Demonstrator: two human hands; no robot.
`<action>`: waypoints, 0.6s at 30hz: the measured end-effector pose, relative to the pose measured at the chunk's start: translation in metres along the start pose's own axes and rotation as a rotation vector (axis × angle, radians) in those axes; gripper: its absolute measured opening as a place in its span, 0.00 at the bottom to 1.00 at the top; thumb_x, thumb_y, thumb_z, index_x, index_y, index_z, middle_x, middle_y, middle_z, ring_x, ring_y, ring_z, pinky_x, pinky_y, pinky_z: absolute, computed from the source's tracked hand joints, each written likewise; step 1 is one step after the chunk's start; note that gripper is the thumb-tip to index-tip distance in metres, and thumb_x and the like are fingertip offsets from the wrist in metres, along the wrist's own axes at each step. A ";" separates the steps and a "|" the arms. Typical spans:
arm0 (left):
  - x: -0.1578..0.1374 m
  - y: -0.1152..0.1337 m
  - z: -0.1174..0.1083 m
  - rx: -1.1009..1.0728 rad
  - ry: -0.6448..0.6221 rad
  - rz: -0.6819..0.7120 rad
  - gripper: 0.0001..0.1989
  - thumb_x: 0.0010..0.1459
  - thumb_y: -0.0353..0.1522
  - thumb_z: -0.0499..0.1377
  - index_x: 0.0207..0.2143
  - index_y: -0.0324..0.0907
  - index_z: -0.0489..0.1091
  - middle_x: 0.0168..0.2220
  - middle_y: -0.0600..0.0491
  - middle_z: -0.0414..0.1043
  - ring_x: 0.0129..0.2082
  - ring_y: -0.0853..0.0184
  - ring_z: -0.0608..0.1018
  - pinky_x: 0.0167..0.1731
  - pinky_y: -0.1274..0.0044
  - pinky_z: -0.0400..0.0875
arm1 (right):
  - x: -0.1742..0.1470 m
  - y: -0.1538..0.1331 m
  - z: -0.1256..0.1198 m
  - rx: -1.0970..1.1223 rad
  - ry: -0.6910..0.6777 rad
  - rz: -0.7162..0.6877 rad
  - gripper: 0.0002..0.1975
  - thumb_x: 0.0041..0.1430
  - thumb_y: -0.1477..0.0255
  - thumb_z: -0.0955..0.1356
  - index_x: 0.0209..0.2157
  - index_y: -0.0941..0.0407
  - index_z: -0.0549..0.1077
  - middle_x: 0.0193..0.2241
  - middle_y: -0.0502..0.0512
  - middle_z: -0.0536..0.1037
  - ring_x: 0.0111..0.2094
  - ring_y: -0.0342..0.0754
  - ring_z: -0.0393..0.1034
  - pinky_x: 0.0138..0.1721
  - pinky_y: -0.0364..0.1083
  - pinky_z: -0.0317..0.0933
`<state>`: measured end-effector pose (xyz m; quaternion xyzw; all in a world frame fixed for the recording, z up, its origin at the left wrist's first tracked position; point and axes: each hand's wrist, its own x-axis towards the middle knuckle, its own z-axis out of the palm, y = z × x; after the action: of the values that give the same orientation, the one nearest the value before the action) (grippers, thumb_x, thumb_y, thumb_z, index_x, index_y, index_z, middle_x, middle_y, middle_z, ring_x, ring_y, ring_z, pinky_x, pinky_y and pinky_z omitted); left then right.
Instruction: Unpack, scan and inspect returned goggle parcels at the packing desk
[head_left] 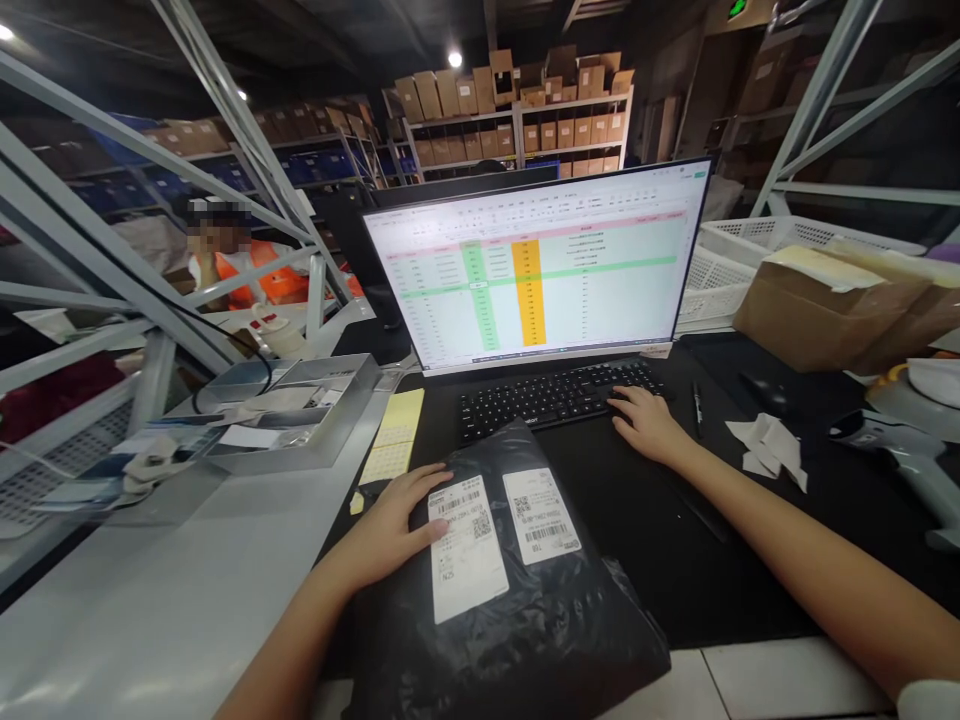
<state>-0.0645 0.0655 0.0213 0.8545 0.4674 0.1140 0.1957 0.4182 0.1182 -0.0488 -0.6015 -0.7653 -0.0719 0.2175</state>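
Black parcel (pixel 540 620) toward near edge of tabletop (pixel 637 590); left hand (pixel 397 520) flat on it, fingers spread. Right hand (pixel 645 422), fingers loosely extended, at keyboard (pixel 532 400).

A ceiling lamp (pixel 454 60) glares in the dim background; edges look stretched.

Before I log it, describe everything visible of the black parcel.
The black parcel is a wrinkled, plastic-looking bag with two white labels on top, bearing barcodes and square codes. It lies on the black mat, far corner at the keyboard, near end out of frame. The left hand rests on its left side, thumb on one label.
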 end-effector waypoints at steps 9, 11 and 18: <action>-0.002 0.007 -0.002 -0.032 -0.028 -0.024 0.32 0.64 0.52 0.57 0.66 0.50 0.63 0.70 0.47 0.57 0.69 0.52 0.61 0.69 0.57 0.56 | 0.001 0.010 0.010 0.034 0.013 -0.015 0.24 0.66 0.62 0.59 0.56 0.56 0.74 0.60 0.63 0.69 0.61 0.60 0.63 0.55 0.63 0.61; -0.002 0.008 -0.002 -0.039 -0.034 -0.026 0.32 0.64 0.52 0.57 0.66 0.50 0.63 0.69 0.47 0.57 0.69 0.52 0.60 0.69 0.57 0.55 | 0.001 0.012 0.011 0.035 0.008 -0.018 0.24 0.66 0.62 0.59 0.55 0.57 0.74 0.60 0.63 0.70 0.61 0.60 0.63 0.55 0.63 0.61; 0.000 0.012 -0.003 -0.040 -0.021 -0.008 0.33 0.63 0.51 0.58 0.65 0.47 0.64 0.69 0.45 0.58 0.68 0.51 0.62 0.68 0.57 0.56 | 0.010 -0.008 -0.005 0.030 -0.043 -0.015 0.24 0.67 0.62 0.59 0.56 0.59 0.73 0.59 0.64 0.69 0.62 0.59 0.62 0.59 0.61 0.59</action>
<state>-0.0570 0.0603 0.0297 0.8499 0.4663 0.1133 0.2180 0.4099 0.1234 -0.0393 -0.5939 -0.7752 -0.0491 0.2097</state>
